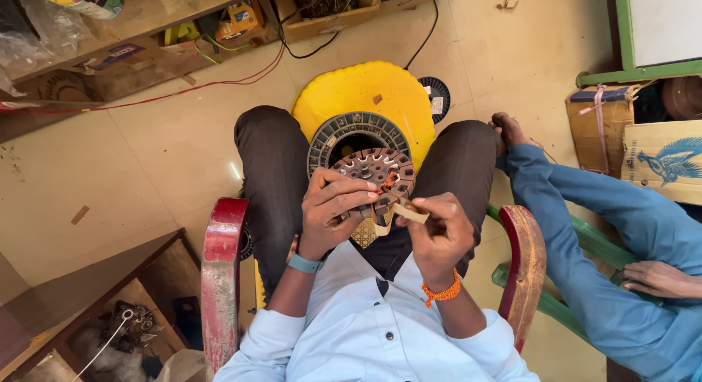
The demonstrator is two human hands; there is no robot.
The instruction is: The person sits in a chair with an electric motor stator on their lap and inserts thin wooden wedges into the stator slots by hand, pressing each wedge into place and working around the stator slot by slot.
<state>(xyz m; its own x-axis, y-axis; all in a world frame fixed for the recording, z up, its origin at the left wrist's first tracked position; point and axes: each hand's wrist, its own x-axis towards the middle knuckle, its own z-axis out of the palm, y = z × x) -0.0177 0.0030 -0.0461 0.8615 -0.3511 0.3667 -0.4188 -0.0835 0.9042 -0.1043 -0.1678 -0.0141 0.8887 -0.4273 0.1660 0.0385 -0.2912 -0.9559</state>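
My left hand [333, 210] clamps the slotted stator core [376, 174] steady; my right hand [437, 232] pinches an insulation strip [408, 212] beside its slot.

Right edge: brown cardboard box [599, 130] tied with pink ribbon; beside it, tan carton [665, 159] bearing blue bird print.

One round slotted motor core [376, 174] is sitting in the person's two hands, with one paper strip [409, 212] beside it. Beyond the core, one yellow stool [365, 89] and one grey spool [351, 130] are standing; two cardboard boxes [601, 126] are lying right of the core.
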